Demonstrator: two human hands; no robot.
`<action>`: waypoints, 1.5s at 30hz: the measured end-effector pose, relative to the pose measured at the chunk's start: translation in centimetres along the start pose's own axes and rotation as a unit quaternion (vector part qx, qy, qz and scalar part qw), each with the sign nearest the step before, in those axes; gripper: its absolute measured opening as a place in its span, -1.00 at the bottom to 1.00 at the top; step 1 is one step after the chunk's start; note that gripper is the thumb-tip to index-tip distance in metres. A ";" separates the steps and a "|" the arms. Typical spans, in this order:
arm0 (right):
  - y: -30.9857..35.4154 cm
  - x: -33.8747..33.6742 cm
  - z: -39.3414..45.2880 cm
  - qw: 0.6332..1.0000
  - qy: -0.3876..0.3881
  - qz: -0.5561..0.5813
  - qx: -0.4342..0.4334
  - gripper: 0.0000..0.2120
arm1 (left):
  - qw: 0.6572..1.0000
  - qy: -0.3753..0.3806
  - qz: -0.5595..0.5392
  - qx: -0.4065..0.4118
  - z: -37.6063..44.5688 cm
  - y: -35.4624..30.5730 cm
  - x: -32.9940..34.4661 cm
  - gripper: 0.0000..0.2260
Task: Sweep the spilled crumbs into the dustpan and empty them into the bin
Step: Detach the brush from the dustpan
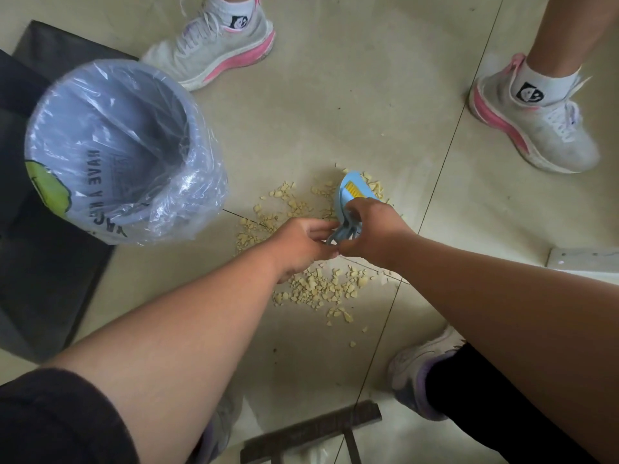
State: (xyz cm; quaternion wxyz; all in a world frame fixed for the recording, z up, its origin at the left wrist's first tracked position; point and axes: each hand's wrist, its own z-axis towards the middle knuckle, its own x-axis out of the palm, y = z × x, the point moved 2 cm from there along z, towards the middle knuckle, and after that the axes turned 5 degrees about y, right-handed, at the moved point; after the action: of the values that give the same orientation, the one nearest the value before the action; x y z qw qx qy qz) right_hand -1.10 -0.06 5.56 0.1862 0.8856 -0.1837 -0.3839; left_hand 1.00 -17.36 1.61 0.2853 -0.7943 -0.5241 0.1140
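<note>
Pale yellow crumbs (321, 289) lie scattered over the beige floor tiles at the centre. A small light-blue dustpan (350, 195) with a yellow-bristled brush (355, 189) nested in it stands among the crumbs. My right hand (371, 231) grips the set around its blue handles from the right. My left hand (301, 246) comes in from the left, and its fingers pinch the handle end. The grey bin (110, 149), lined with a clear plastic bag, stands to the left of the spill.
Another person's two grey-and-pink sneakers stand at the far side, one (214, 45) behind the bin and one (536, 125) at the right. My own shoe (422, 363) sits near the lower right. A dark mat (50, 279) lies under the bin. A metal frame (311, 430) is at the bottom.
</note>
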 end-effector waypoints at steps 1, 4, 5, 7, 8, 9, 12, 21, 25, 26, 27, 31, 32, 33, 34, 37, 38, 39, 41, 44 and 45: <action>-0.1 -0.3 -0.2 1.000 -0.009 0.013 -0.007 -0.70 | 1.000 -0.003 -0.015 0.000 0.0 0.0 -0.1 -0.43; -0.4 -1.4 -0.8 0.998 -0.029 0.055 -0.015 -0.63 | 0.998 -0.021 -0.053 0.002 0.2 -0.4 -0.5 -0.49; -0.4 -1.8 -1.0 0.997 -0.037 0.068 -0.016 -0.61 | 0.997 -0.032 -0.073 0.003 0.1 -0.6 -0.6 -0.54; -0.5 -2.8 -0.9 0.995 -0.053 0.084 -0.010 -0.61 | 0.991 -0.065 -0.113 0.004 -0.1 -1.0 -1.0 -0.64; -0.7 -3.4 -0.8 0.994 -0.064 0.086 -0.005 -0.62 | 0.988 -0.082 -0.128 0.003 -0.2 -1.1 -1.3 -0.69; -0.9 -3.9 -0.6 0.994 -0.076 0.083 0.001 -0.62 | 0.985 -0.095 -0.142 0.004 -0.5 -1.2 -1.6 -0.75; -1.9 -5.5 0.1 0.993 -0.088 0.074 0.015 -0.63 | 0.979 -0.109 -0.172 0.011 -1.0 -0.8 -2.5 -0.88; -2.8 -9.2 3.9 0.997 0.041 0.035 0.056 -0.81 | 0.980 -0.109 -0.160 0.033 -1.6 1.0 -4.6 -0.90; -3.4 -9.4 5.8 0.989 0.089 0.084 0.088 -0.96 | 0.980 -0.106 -0.159 0.044 -2.0 1.4 -5.3 -0.87; -3.3 -9.5 6.2 0.986 0.092 0.111 0.086 -0.95 | 0.982 -0.099 -0.156 0.043 -2.2 1.5 -5.5 -0.85; -3.1 -9.7 6.4 0.983 0.097 0.135 0.080 -0.94 | 0.984 -0.086 -0.149 0.041 -2.4 1.8 -5.7 -0.83; -2.3 -10.5 6.8 0.973 0.098 0.196 0.077 -0.87 | 0.991 -0.047 -0.122 0.026 -3.4 3.6 -6.5 -0.77; -2.1 -10.7 6.9 0.974 0.090 0.197 0.073 -0.88 | 0.989 -0.038 -0.139 0.021 -3.7 4.1 -6.9 -0.73; -2.1 -10.7 7.1 0.975 0.079 0.196 0.067 -0.91 | 0.987 -0.024 -0.160 0.013 -4.1 4.7 -7.3 -0.64; -2.1 -10.8 7.2 0.977 0.063 0.193 0.063 -0.95 | 0.984 -0.003 -0.181 0.004 -4.5 5.1 -7.7 -0.53; -2.8 -11.3 7.3 0.985 -0.007 0.165 0.055 -0.87 | 0.970 0.028 -0.239 -0.022 -5.7 6.1 -9.4 -0.39; -3.1 -11.5 7.1 0.986 -0.036 0.152 0.060 -0.84 | 0.966 0.019 -0.255 -0.035 -6.1 6.4 -10.0 -0.37; -3.6 -11.7 7.0 0.985 -0.062 0.146 0.072 -0.84 | 0.965 0.006 -0.258 -0.046 -6.4 6.8 -10.6 -0.35; -4.5 -11.8 6.4 0.979 -0.097 0.155 0.090 -0.86 | 0.970 -0.020 -0.235 -0.063 -7.0 7.6 -11.8 -0.32; -6.0 -11.9 6.1 0.977 -0.141 0.120 0.108 -0.80 | 0.969 -0.051 -0.227 -0.081 -7.9 9.0 -13.1 -0.29; -6.0 -12.0 5.8 0.977 -0.150 0.103 0.115 -0.77 | 0.968 -0.059 -0.227 -0.087 -8.2 9.6 -13.5 -0.29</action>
State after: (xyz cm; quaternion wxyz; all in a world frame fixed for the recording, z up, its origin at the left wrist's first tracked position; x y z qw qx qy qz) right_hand -12.01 9.64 6.40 0.0920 0.8099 -0.3422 -0.4674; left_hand 6.60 -35.03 1.20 0.2020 -0.6680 -0.7147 0.0466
